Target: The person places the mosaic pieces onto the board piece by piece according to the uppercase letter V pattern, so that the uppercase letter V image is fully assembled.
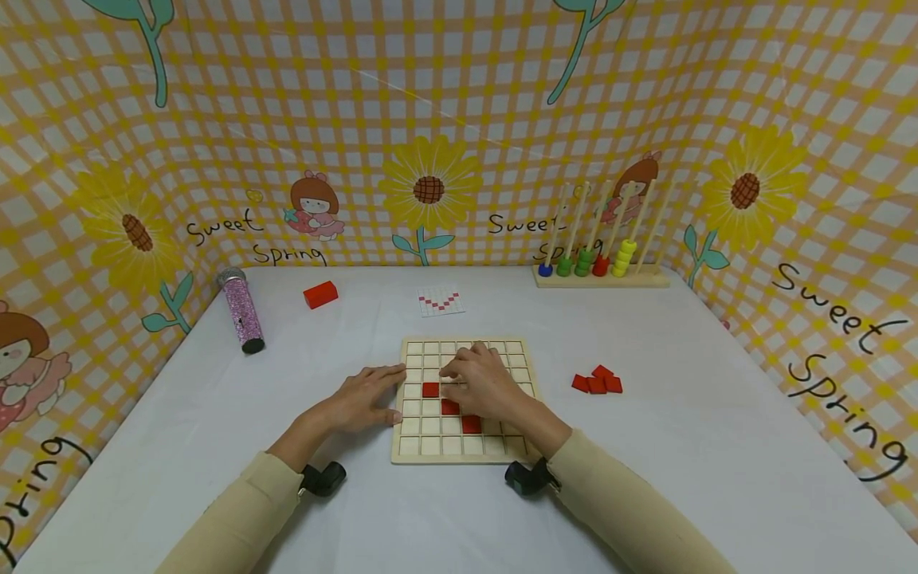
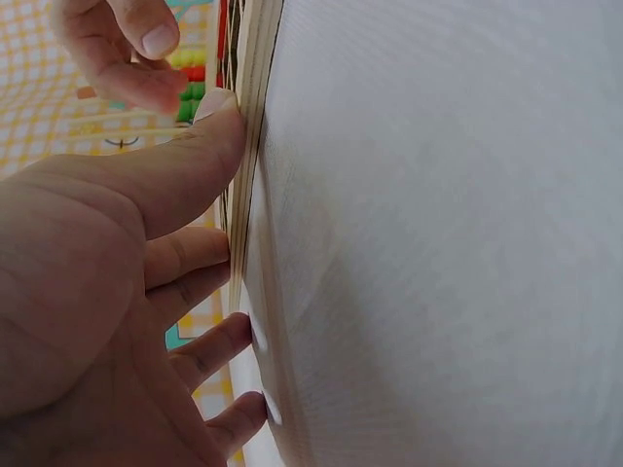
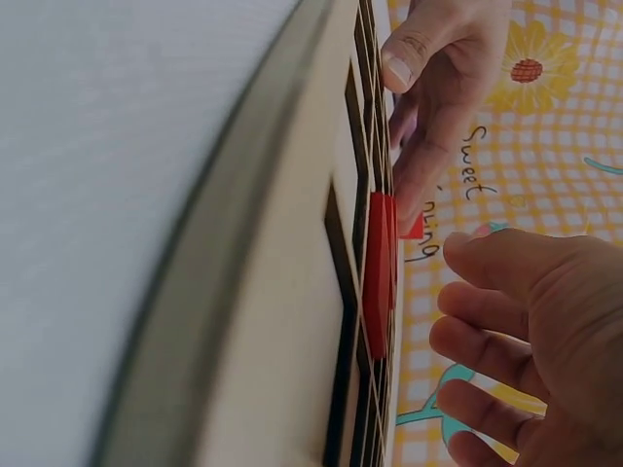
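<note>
A wooden grid board lies on the white table. Three red square tiles show in its cells, stepping down to the right: one tile, a second tile and a third tile. My left hand rests at the board's left edge, thumb and fingertips against the rim. Over the middle of the board hovers my right hand, covering several cells. In the right wrist view, the fingers of that right hand are loosely bent, with nothing between them, beside the red tiles.
Several loose red tiles lie right of the board. Behind it is a small pattern card with red squares. A glittery microphone and a red block lie at the back left. A bead rack stands back right.
</note>
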Tool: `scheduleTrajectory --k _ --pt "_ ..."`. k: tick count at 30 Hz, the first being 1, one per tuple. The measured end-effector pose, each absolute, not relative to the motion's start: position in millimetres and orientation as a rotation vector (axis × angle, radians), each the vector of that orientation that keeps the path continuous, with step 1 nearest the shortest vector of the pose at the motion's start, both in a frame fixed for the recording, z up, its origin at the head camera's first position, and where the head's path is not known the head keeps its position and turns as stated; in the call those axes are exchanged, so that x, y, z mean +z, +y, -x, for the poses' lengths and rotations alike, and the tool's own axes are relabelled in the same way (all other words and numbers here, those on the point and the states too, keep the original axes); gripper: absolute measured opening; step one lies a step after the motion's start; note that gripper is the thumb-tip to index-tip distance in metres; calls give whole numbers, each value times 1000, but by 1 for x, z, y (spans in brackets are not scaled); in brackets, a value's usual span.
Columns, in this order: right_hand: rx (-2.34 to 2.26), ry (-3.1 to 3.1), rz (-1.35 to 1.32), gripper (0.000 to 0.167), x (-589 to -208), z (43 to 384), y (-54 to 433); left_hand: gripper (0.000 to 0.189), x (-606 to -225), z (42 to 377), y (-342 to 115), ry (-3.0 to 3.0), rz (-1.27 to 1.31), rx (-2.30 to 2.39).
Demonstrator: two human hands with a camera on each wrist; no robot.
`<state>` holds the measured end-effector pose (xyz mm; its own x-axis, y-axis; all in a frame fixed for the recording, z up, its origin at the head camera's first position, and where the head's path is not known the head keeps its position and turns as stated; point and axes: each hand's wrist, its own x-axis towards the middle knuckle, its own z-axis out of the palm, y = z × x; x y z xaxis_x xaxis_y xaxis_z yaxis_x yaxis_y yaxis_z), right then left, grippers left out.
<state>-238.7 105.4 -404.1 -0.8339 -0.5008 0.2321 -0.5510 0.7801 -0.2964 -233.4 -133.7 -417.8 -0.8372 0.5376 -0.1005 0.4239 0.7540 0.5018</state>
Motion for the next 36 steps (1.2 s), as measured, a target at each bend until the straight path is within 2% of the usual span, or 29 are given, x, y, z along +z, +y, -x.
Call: scheduleTrajectory --k 36 --pt "519 -2804 -614 26 -400 221 189 72 -417 231 -133 2739 -763 697"
